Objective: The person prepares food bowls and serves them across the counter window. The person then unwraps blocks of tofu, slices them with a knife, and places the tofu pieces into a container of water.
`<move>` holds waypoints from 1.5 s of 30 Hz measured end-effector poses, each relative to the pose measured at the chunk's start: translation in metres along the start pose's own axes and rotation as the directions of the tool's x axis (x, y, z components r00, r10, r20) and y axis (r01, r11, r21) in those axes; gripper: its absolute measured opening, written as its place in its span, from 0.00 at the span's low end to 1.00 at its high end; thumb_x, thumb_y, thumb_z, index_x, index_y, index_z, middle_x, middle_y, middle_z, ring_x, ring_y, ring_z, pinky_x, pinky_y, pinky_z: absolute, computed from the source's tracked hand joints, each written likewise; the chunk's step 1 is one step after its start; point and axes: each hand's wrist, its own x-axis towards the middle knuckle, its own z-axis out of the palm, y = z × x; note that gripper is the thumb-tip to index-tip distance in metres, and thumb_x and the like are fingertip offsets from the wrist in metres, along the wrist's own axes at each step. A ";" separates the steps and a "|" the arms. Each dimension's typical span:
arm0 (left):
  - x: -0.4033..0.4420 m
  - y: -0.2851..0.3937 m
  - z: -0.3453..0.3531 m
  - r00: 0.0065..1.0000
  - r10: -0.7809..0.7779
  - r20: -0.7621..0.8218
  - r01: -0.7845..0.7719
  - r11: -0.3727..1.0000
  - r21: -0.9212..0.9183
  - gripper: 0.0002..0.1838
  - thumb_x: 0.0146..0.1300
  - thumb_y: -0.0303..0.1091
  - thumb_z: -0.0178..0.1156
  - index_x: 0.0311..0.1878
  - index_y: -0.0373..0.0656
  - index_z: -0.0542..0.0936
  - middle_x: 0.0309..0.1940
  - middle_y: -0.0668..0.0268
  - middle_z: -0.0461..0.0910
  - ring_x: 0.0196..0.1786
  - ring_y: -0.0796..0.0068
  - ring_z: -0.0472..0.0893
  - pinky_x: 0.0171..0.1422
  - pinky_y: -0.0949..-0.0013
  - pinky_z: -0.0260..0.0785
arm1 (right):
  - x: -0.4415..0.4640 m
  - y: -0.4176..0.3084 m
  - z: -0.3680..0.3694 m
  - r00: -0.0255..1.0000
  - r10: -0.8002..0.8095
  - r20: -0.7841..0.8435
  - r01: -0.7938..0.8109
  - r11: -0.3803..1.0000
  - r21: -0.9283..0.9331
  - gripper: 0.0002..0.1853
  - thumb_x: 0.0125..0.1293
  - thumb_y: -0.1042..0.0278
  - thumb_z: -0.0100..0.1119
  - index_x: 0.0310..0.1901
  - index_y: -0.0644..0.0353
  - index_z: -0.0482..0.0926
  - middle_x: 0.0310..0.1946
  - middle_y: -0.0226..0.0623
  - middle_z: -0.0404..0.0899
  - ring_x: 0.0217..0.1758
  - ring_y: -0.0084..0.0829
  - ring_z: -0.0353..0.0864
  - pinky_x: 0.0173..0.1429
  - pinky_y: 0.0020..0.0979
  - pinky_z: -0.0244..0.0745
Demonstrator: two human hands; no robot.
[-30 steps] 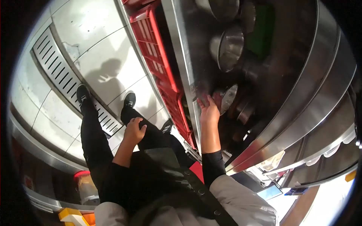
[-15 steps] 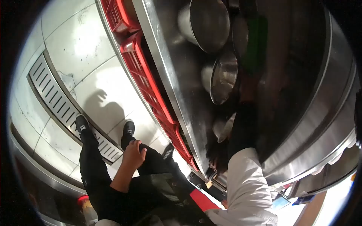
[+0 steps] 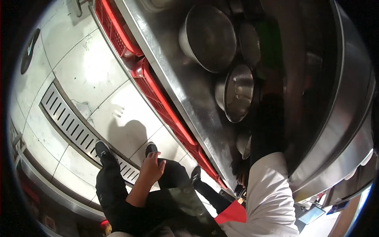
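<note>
My left hand (image 3: 152, 168) hangs over my leg, away from the counter. Its fingers are loosely bent and apart, with nothing visible in them. On the right, my white sleeve (image 3: 271, 183) reaches over the steel counter (image 3: 173, 75). Beyond its cuff the forearm is very dark, and my right hand is lost in deep shadow, so I cannot see what it touches. Closest to that arm are a small metal bowl (image 3: 244, 145) and a medium metal bowl (image 3: 239, 93). A large metal bowl (image 3: 211, 38) sits farther along. Beside it lies a dim round dish (image 3: 250, 45).
Red plastic crates (image 3: 166, 106) line the space under the counter edge. A slotted drain grate (image 3: 69, 120) crosses the white tiled floor (image 3: 100, 79). A dark green surface (image 3: 270, 43) shows beyond the bowls. Another person's shoe (image 3: 196, 173) is near the crates. A lit screen (image 3: 311, 215) stands at lower right.
My view has shifted, so the bowls, crates and drain grate appear lower. My left hand appears lower and farther right, still hanging free. A dark elongated object has entered at far left.
</note>
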 end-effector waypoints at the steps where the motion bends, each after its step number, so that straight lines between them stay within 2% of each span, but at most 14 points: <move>1: -0.001 -0.002 0.001 1.000 -0.002 0.002 0.002 1.000 0.001 0.21 0.60 0.36 0.60 0.53 0.37 0.71 0.50 0.45 0.72 0.50 0.44 0.75 0.53 0.52 0.70 | -0.003 -0.002 0.000 1.000 -0.005 0.000 0.005 1.000 -0.003 0.15 0.64 0.55 0.54 0.45 0.55 0.77 0.43 0.37 0.80 0.43 0.41 0.80 0.47 0.48 0.75; 8: 0.003 0.006 -0.004 1.000 0.004 0.010 -0.004 1.000 0.011 0.21 0.59 0.34 0.60 0.54 0.36 0.70 0.51 0.45 0.72 0.51 0.43 0.75 0.54 0.51 0.70 | 0.002 -0.006 0.011 1.000 -0.026 -0.014 0.027 0.999 0.044 0.16 0.64 0.54 0.53 0.46 0.56 0.77 0.44 0.38 0.80 0.44 0.42 0.80 0.47 0.49 0.76; 13: 0.006 0.000 -0.009 0.995 0.094 -0.022 -0.094 0.995 0.028 0.21 0.58 0.33 0.59 0.54 0.36 0.69 0.50 0.43 0.72 0.50 0.41 0.75 0.53 0.50 0.70 | 0.000 -0.012 0.014 0.999 -0.019 -0.028 0.021 0.998 0.059 0.16 0.64 0.54 0.53 0.47 0.56 0.77 0.45 0.38 0.79 0.44 0.42 0.80 0.47 0.50 0.76; 16: 0.006 -0.002 -0.016 0.998 0.056 0.016 -0.056 0.998 0.004 0.21 0.59 0.33 0.59 0.54 0.35 0.69 0.50 0.43 0.72 0.49 0.41 0.75 0.53 0.50 0.70 | -0.001 -0.017 0.011 0.999 -0.021 -0.044 0.024 0.998 0.051 0.17 0.64 0.53 0.53 0.47 0.56 0.77 0.45 0.38 0.79 0.45 0.42 0.80 0.48 0.50 0.76; 17: 0.006 -0.007 -0.015 0.995 0.099 -0.004 -0.099 0.995 0.000 0.22 0.59 0.33 0.59 0.55 0.36 0.69 0.51 0.43 0.71 0.50 0.40 0.75 0.53 0.50 0.70 | 0.001 -0.018 0.013 0.999 -0.028 -0.046 0.030 0.998 0.052 0.17 0.64 0.53 0.52 0.47 0.56 0.77 0.45 0.38 0.79 0.45 0.43 0.80 0.48 0.50 0.76; 23: 0.010 -0.009 -0.021 0.999 0.020 0.027 -0.018 0.997 -0.080 0.23 0.59 0.33 0.59 0.56 0.35 0.69 0.53 0.42 0.70 0.52 0.40 0.74 0.54 0.51 0.70 | 0.003 -0.017 0.021 0.998 -0.035 -0.053 0.038 0.998 0.051 0.18 0.65 0.53 0.52 0.48 0.56 0.76 0.46 0.39 0.79 0.45 0.43 0.80 0.48 0.51 0.76; 28: 0.010 -0.007 -0.030 0.999 -0.009 0.035 0.009 1.000 -0.008 0.23 0.60 0.33 0.59 0.56 0.35 0.69 0.53 0.43 0.70 0.52 0.41 0.75 0.56 0.52 0.69 | -0.008 -0.024 0.004 0.997 -0.035 -0.068 0.040 0.997 0.067 0.18 0.65 0.52 0.52 0.49 0.56 0.76 0.46 0.39 0.79 0.46 0.44 0.80 0.48 0.52 0.76; 32: 0.010 -0.015 -0.021 0.997 0.050 0.060 -0.046 0.997 -0.054 0.22 0.59 0.33 0.59 0.56 0.36 0.69 0.53 0.43 0.70 0.52 0.41 0.75 0.56 0.52 0.69 | -0.008 -0.040 -0.009 0.996 -0.051 -0.073 0.057 0.996 0.070 0.19 0.65 0.52 0.51 0.49 0.56 0.76 0.47 0.40 0.79 0.46 0.44 0.79 0.48 0.52 0.76; 36: 0.007 -0.018 -0.016 0.998 0.041 0.055 -0.037 0.996 -0.087 0.22 0.59 0.33 0.60 0.55 0.36 0.69 0.51 0.42 0.71 0.52 0.42 0.75 0.55 0.51 0.69 | -0.011 -0.034 -0.009 0.997 -0.046 -0.067 0.050 0.997 0.063 0.19 0.65 0.51 0.51 0.50 0.56 0.76 0.47 0.40 0.79 0.47 0.44 0.79 0.48 0.53 0.76; 39: 0.009 -0.029 -0.012 0.996 0.089 0.024 -0.088 0.995 -0.044 0.22 0.59 0.33 0.60 0.55 0.36 0.70 0.51 0.42 0.71 0.52 0.42 0.74 0.55 0.52 0.69 | -0.009 -0.035 -0.004 0.997 -0.033 -0.066 0.037 0.997 0.073 0.20 0.65 0.51 0.51 0.50 0.56 0.76 0.48 0.40 0.79 0.47 0.45 0.79 0.48 0.53 0.76; 45: 0.010 -0.022 -0.012 0.999 -0.013 0.040 0.016 0.996 -0.086 0.21 0.59 0.33 0.59 0.54 0.36 0.71 0.51 0.41 0.71 0.53 0.41 0.74 0.55 0.51 0.69 | -0.010 -0.036 -0.011 0.998 -0.032 -0.057 0.036 0.997 0.075 0.21 0.65 0.51 0.50 0.51 0.56 0.75 0.48 0.41 0.78 0.48 0.45 0.79 0.48 0.54 0.77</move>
